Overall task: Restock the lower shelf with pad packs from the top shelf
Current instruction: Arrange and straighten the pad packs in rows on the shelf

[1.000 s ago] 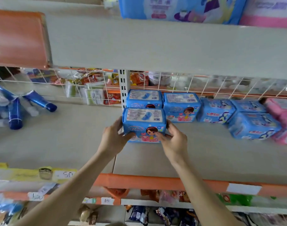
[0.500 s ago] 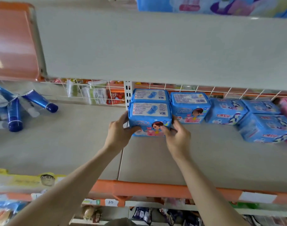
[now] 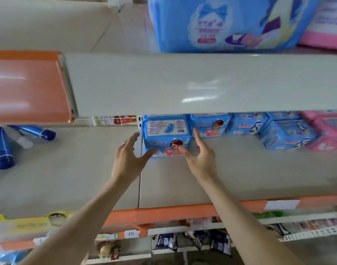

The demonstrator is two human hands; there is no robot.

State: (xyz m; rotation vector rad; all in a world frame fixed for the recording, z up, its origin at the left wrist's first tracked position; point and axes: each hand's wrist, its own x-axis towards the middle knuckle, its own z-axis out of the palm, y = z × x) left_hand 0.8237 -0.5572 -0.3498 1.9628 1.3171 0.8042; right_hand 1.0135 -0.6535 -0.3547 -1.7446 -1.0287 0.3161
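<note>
- Left hand (image 3: 128, 156) spread open just left of the pad pack (image 3: 166, 137).
- Right hand (image 3: 201, 155) open at its right, gripping nothing.
- Pack sits on the lower shelf (image 3: 240, 176).

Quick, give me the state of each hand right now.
Left hand: open, fingers spread, holding nothing, beside the blue pad pack.
Right hand: open, holding nothing, fingertips at the pack's front.

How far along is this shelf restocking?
Done: a blue pad pack sits on the lower shelf beside others. In hand: nothing; the left hand and right hand are open around it. Left: a large blue pack waits on the top shelf.
</note>
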